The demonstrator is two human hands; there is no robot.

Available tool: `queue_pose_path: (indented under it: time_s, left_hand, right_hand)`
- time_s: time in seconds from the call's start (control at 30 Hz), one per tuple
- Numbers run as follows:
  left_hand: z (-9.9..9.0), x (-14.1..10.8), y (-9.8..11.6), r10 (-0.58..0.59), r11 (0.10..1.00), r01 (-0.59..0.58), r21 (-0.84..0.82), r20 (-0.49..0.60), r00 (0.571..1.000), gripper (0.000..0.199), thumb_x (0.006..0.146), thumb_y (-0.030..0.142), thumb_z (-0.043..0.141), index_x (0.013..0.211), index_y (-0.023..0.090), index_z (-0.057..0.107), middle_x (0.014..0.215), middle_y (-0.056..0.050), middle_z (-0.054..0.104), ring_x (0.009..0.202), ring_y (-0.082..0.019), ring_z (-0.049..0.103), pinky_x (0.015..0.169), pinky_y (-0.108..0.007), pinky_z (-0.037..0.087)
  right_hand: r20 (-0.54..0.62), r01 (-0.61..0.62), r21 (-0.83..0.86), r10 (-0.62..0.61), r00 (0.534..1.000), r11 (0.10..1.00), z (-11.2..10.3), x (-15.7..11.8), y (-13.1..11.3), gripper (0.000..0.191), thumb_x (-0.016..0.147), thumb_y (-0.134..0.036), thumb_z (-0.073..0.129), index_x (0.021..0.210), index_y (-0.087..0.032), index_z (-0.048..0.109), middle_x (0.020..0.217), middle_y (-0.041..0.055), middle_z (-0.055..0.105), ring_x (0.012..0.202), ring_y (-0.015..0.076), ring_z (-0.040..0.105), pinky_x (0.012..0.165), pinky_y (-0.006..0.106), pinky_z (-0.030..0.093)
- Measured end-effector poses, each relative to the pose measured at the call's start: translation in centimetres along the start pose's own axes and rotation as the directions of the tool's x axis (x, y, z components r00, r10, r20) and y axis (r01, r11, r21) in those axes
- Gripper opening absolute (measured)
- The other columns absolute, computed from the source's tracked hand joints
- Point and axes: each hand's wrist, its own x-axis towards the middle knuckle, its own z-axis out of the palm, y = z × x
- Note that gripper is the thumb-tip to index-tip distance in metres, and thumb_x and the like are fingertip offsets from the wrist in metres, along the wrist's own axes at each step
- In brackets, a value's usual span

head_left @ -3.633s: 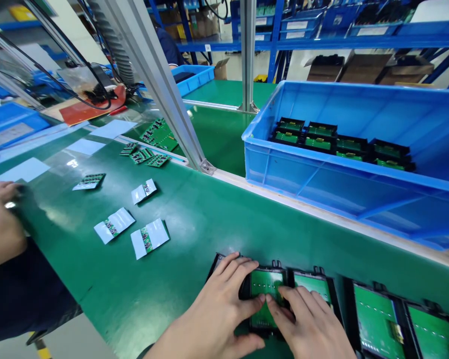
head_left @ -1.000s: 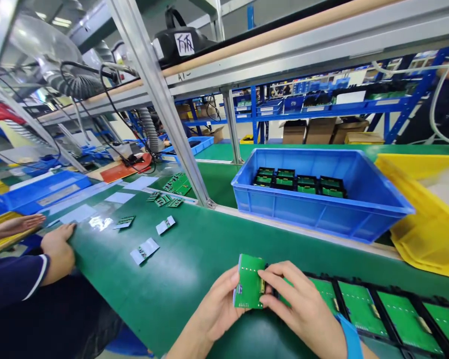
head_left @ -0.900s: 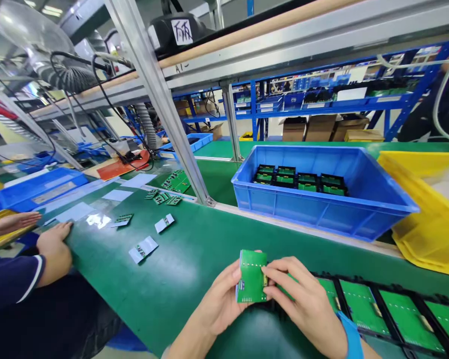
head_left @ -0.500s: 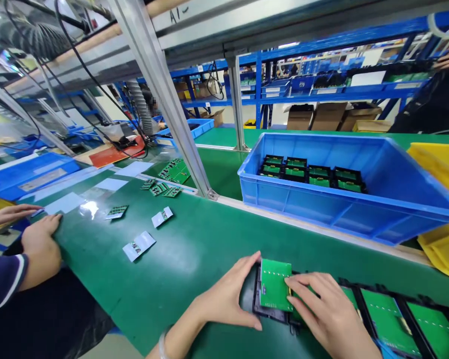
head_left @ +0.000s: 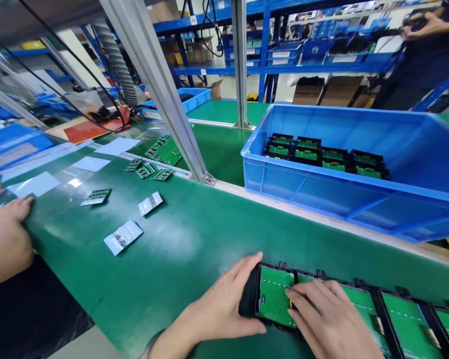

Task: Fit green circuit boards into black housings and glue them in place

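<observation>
A green circuit board [head_left: 275,295] lies within the leftmost black frame [head_left: 258,294] of a joined row. My left hand [head_left: 224,299] is at the frame's left end, thumb and fingers spread around its corners. At the board's right edge, the fingertips of my right hand [head_left: 325,314] pinch together on a small gold-coloured part. To the right, more frames hold green boards [head_left: 406,319], partly covered by my right hand.
Behind the row stands a blue bin [head_left: 340,194] with several framed boards. Small boards with white backing [head_left: 123,237] lie on the green table [head_left: 164,279]. Another person's arm [head_left: 7,239] rests at the left edge. A metal post [head_left: 160,89] rises mid-table.
The board, earlier raised and skewed over the frame, now sits down inside it. My right fingers stay at its right edge. The camera view has shifted.
</observation>
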Motion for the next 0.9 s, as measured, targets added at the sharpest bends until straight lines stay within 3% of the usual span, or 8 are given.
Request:
queue_pose_path:
  time_s: [0.33, 0.57, 0.9]
  left_hand:
    - [0.0, 0.3, 0.1, 0.058, 0.998, -0.058, -0.001, -0.013, 0.998, 0.102, 0.071, 0.033, 0.083, 0.146, 0.03, 0.014, 0.15, -0.012, 0.034, 0.139, -0.03, 0.035, 0.113, -0.043, 0.036]
    - [-0.4, 0.2, 0.4, 0.026, 0.998, -0.028, 0.056, 0.038, 0.999, 0.065, 0.077, 0.04, 0.078, 0.129, 0.025, 0.041, 0.153, -0.014, 0.029, 0.135, -0.03, 0.042, 0.105, -0.041, 0.045]
    - [-0.1, 0.2, 0.5, 0.076, 0.961, -0.099, 0.258, 0.097, 0.992, 0.072, 0.077, 0.032, 0.075, 0.14, 0.018, 0.045, 0.156, -0.021, 0.02, 0.139, -0.039, 0.034, 0.106, -0.049, 0.044]
  right_hand:
    - [0.01, -0.004, -0.024, 0.005, 1.0, 1.0, 0.6, 0.7, -0.3, 0.045, 0.104, -0.022, 0.026, 0.087, -0.017, 0.067, 0.077, 0.0035, 0.06, 0.07, 0.0179, 0.052, 0.068, 0.033, 0.029]
    - [-0.002, -0.005, -0.036, 0.005, 1.0, 0.999, 0.9, 0.7, -0.3, 0.049, 0.104, -0.023, 0.024, 0.083, -0.017, 0.067, 0.073, 0.0032, 0.059, 0.068, 0.0174, 0.051, 0.068, 0.033, 0.029]
    - [0.0, 0.004, -0.088, -0.004, 1.0, 0.996, 1.6, 0.7, -0.4, 0.051, 0.102, -0.019, 0.025, 0.079, -0.017, 0.069, 0.073, 0.0041, 0.059, 0.068, 0.018, 0.05, 0.069, 0.034, 0.03]
